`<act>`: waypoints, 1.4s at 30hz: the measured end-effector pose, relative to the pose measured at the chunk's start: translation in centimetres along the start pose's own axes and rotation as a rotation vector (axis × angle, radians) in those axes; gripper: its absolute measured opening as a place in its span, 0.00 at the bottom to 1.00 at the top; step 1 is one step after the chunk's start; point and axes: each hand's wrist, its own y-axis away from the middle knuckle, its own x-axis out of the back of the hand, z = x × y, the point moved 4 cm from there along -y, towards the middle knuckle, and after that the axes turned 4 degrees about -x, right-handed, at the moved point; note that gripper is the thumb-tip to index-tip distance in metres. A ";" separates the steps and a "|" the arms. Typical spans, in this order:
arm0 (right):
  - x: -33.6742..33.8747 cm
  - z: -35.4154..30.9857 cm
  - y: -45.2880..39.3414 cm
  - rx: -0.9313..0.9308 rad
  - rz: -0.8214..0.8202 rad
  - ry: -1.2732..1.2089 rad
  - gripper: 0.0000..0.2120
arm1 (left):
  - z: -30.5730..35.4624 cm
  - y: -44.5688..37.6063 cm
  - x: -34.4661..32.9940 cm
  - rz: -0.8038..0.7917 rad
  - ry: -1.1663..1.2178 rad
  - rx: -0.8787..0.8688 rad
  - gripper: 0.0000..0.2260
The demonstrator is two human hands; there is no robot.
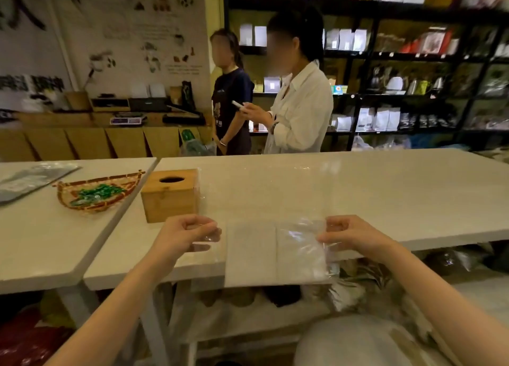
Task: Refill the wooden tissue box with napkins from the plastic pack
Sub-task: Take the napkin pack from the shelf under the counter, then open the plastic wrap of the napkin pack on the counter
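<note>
Clear plastic pack of white napkins held flat over the near edge of the white table, long axis running left to right between the hands. Left hand pinches the film at the left end; right hand pinches the right end, fingers curled. No print readable on the pack. Wooden tissue box stands upright just beyond the left hand, round opening facing up, near the table's left edge. Woven basket with green items on the neighbouring table. Shop room: dark shelves of packaged goods; two people standing behind; wall poster text illegible.
</note>
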 end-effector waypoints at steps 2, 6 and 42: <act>0.5 -1.0 -1.5 -0.006 -0.015 -0.022 0.29 | 0.1 -1.9 0.1 0.009 0.021 0.015 0.05; 0.8 -2.6 -4.2 -0.043 0.002 -0.046 0.13 | -1.1 -5.2 0.0 0.007 0.095 0.107 0.08; 2.4 -1.4 -16.6 -0.268 0.270 0.058 0.05 | 0.1 -18.6 -12.9 -0.639 -0.662 -0.178 0.21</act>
